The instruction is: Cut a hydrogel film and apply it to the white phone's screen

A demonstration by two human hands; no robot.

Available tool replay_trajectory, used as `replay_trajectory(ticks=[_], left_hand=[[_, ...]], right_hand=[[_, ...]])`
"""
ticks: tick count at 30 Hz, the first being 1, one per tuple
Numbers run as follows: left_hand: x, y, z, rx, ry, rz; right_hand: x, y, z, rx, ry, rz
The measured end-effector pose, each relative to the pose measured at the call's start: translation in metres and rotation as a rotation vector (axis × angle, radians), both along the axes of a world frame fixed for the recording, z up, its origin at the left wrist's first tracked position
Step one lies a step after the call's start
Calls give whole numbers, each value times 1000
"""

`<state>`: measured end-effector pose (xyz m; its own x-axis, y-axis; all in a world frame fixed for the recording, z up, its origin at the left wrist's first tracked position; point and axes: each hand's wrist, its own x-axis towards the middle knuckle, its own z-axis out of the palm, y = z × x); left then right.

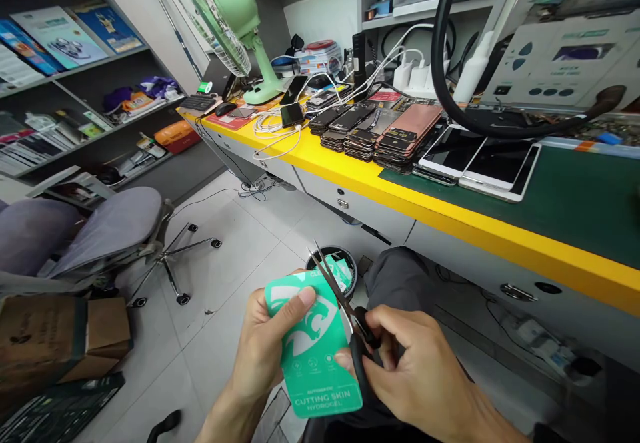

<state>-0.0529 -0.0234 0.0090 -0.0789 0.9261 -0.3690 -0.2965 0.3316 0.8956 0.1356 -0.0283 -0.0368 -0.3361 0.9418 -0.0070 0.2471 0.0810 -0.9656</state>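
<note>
My left hand (267,326) grips a green hydrogel film packet (315,356) by its left side, thumb across the printed front. The lettering on it reads "Cutting Skin Hydrogel". In my right hand (413,369) is a pair of scissors (345,303) with black handles, fingers through the loops. The blades are slightly apart and lie along the packet's right edge, pointing up and away. Whether they bite into the packet I cannot tell. Below and beyond the blade tips, a round bin (353,276) on the floor holds green and white scraps.
A yellow-edged workbench (345,169) runs across in front, carrying stacks of phone parts (400,136), white-framed screens (500,163), cables and a green fan (260,63). To the left are an office chair (115,223), a cardboard box (45,336) and shelves (75,76).
</note>
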Motion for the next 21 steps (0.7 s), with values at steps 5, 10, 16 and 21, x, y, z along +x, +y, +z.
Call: replay_trajectory(ticks=[5, 10, 16, 21], left_hand=[[2, -3, -2, -13, 16, 23], [6, -3, 1, 19, 13, 42], [8, -3, 5, 34, 12, 38], [5, -4, 3, 3, 9, 40]], right_hand=[[0, -2, 2, -5, 26, 9], [1, -3, 1, 56, 22, 7], [2, 0, 0, 18, -23, 40], [4, 0, 2, 4, -25, 58]])
